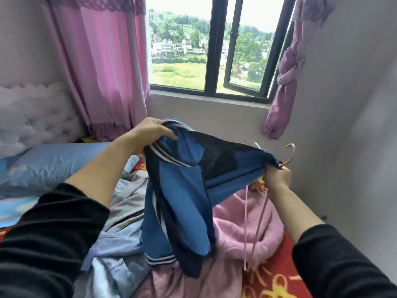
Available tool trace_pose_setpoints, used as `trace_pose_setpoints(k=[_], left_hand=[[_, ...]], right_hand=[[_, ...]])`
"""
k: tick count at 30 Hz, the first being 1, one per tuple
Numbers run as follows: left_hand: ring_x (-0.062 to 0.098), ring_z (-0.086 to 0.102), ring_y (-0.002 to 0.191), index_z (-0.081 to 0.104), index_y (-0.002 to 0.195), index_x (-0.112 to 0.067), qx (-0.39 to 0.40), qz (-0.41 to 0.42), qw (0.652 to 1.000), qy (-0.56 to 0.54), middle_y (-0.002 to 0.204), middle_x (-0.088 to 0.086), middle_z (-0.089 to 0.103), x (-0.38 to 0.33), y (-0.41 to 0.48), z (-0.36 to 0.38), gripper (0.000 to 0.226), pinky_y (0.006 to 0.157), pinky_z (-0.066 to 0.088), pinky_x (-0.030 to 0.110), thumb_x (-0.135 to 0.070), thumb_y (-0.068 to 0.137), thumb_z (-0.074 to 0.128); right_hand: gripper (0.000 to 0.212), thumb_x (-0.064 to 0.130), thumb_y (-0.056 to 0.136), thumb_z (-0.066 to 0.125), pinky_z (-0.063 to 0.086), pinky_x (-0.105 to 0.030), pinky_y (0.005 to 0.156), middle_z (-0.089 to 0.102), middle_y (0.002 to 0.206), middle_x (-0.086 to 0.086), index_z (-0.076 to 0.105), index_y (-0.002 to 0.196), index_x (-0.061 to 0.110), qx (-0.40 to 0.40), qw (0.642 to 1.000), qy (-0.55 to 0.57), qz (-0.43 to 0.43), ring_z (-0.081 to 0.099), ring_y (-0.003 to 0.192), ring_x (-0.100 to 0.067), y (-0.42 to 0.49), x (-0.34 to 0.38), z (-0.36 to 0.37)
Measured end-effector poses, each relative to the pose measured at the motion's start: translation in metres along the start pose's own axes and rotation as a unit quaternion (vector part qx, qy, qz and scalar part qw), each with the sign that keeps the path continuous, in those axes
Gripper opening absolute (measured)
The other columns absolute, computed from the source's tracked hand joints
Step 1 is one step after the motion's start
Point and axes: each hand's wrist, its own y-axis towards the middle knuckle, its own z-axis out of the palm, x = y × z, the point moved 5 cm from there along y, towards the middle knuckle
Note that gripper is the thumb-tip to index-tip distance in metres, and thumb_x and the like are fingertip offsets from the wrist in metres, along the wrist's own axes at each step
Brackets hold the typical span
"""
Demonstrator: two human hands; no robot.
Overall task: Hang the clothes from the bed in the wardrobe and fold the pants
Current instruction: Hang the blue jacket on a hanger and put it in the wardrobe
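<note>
- Blue fabric jacket [182,190] with navy panels, a dark lining and white-striped ribbed collar and hem: held in the air over the red bed cover with yellow pattern [277,282]. It is stretched between both hands, and its body hangs in loose folds with the hem down at the heap of clothes.
- Left hand [150,132]: fingers curled round the collar edge at the jacket's upper left, gripping it.
- Right hand [277,176]: fingers closed, pinching the jacket's opposite edge together with a thin pink clothes hanger [289,153]. The hook stands above the fist and the arms hang below it.
- Pink fluffy garment [242,229]: lies on the cover under the hanger, just right of the jacket.
- Light blue crumpled shirt [116,239]: lies left of the jacket's hem.
</note>
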Motion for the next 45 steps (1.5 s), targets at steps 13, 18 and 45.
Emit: trace_pose_setpoints(k=[13,18,45], left_hand=[[0.044,0.052,0.109,0.048,0.117,-0.002,-0.225,-0.139,0.870,0.416,0.119,0.025,0.052,0.138,-0.016,-0.026,0.029,0.090,0.044,0.045,-0.003,0.088,0.044],[0.040,0.056,0.109,0.065,0.113,-0.004,-0.198,-0.161,0.947,0.194,0.120,0.023,0.062,0.120,-0.007,-0.001,0.036,0.093,0.046,0.039,-0.026,0.094,0.044],[0.032,0.060,0.104,0.063,0.110,-0.010,-0.104,-0.125,0.804,0.572,0.112,0.012,0.065,0.113,-0.026,0.063,0.067,0.077,0.045,0.034,-0.065,0.091,0.030]], right_hand=[[0.023,0.000,0.084,0.050,0.036,-0.030,0.067,0.064,0.084,-0.014,0.069,0.097,-0.003,-0.122,0.988,-0.022,-0.096,0.056,0.079,-0.023,0.017,0.045,-0.029],[0.022,0.005,0.081,0.055,0.047,-0.035,0.072,0.069,0.087,-0.009,0.072,0.094,0.009,0.062,0.967,-0.195,-0.155,0.061,0.084,-0.028,0.025,0.031,-0.019],[0.018,0.020,0.079,0.069,0.018,-0.016,0.036,0.032,0.041,0.008,0.076,0.068,0.009,0.433,0.882,-0.185,-0.032,0.023,0.035,-0.007,-0.055,-0.042,-0.002]])
